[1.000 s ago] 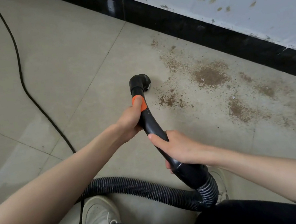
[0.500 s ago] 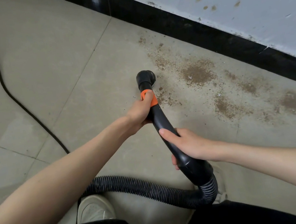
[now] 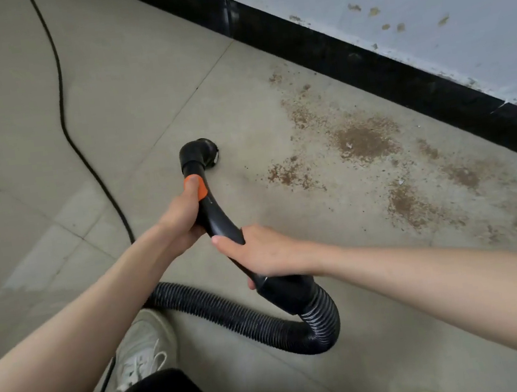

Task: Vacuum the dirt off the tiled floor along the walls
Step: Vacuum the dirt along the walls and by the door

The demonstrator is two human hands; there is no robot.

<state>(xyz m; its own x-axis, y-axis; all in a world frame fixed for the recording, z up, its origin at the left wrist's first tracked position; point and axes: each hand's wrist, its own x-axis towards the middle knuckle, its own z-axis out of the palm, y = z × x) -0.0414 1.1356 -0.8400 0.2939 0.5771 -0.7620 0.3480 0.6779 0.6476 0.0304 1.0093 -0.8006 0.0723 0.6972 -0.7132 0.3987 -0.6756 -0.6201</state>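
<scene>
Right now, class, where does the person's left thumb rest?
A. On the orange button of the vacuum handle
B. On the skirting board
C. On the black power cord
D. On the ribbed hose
A: the left hand grips the vacuum handle near the nozzle, its thumb lying on the orange button, while the right hand holds the handle lower down.

Open tile [image 3: 143,79] around nozzle [image 3: 200,154] — cord [image 3: 62,100] left, baseboard [image 3: 364,63] beyond.

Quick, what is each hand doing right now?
Left hand: grips the vacuum handle, thumb on its orange button.
Right hand: grips the same handle, lower down near the hose.
</scene>
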